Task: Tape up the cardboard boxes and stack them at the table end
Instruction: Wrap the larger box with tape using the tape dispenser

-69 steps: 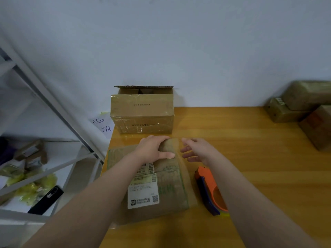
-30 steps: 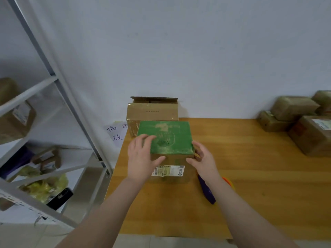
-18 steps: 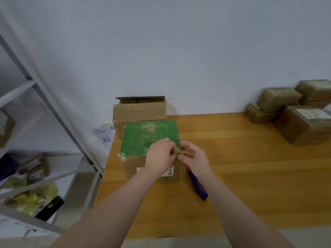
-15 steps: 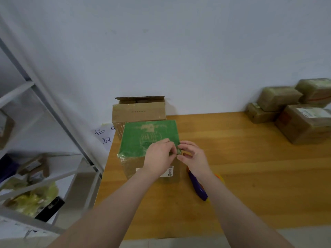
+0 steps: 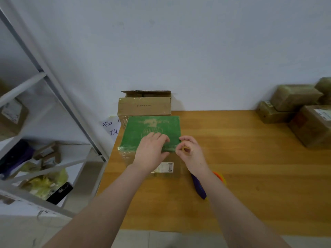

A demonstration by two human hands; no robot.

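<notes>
My left grip (image 5: 152, 151) presses flat on the green-topped brown cardboard box (image 5: 141, 133) at the wooden bench's (image 5: 250, 158) left end; my right grip (image 5: 191, 155) pinches what seems a loose tape end (image 5: 186, 149) at its corner. Tugging hard could tear it.

The left hand (image 5: 152, 151) is pressing flat on the box (image 5: 143, 129) (green on top), while the right hand (image 5: 191, 153) is pinching its near right corner. A tape gun (image 5: 198, 188) is lying beside the box.

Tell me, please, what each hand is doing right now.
Left hand: open, flat on the green-topped box.
Right hand: pinching that box's near corner.
</notes>
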